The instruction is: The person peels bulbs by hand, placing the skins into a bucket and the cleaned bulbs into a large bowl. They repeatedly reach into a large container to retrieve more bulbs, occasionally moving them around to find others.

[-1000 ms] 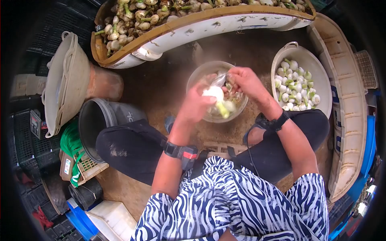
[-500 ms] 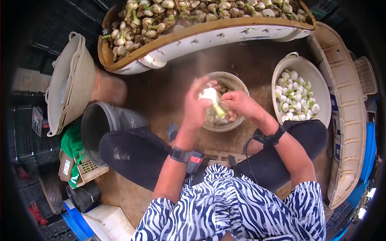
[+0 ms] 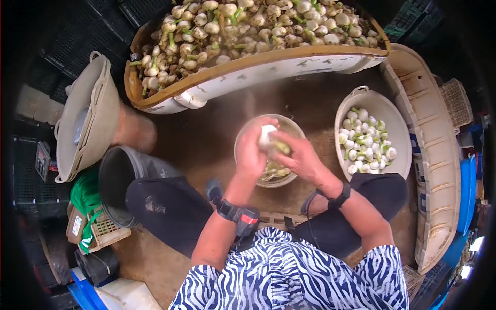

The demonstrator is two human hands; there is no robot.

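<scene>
A white bulb with a green stem (image 3: pixel 266 136) is held between both hands above a round bowl (image 3: pixel 297 125). My left hand (image 3: pixel 252 151) is wrapped round the white end from the left. At the stem, my right hand (image 3: pixel 301 156) has its fingers closed on the same bulb, slightly blurred. Pale peelings (image 3: pixel 274 173) lie in the bowl beneath. To the right, a beige tub (image 3: pixel 402 129) holds several clean white bulbs (image 3: pixel 368 139). Unpeeled, dirty bulbs (image 3: pixel 206 31) fill a long trough (image 3: pixel 248 64) at the top.
Stacked beige tubs (image 3: pixel 90 121) and a dark grey bucket (image 3: pixel 120 186) stand at the left, near green netting (image 3: pixel 85 199) and a small crate (image 3: pixel 111 231). An upright beige panel (image 3: pixel 436 170) edges the right side. My bent legs flank the bowl.
The view has shifted, so the surroundings sit lower and somewhat left. The bulb is now more enclosed by both hands, with my right hand closer over its stem end.
</scene>
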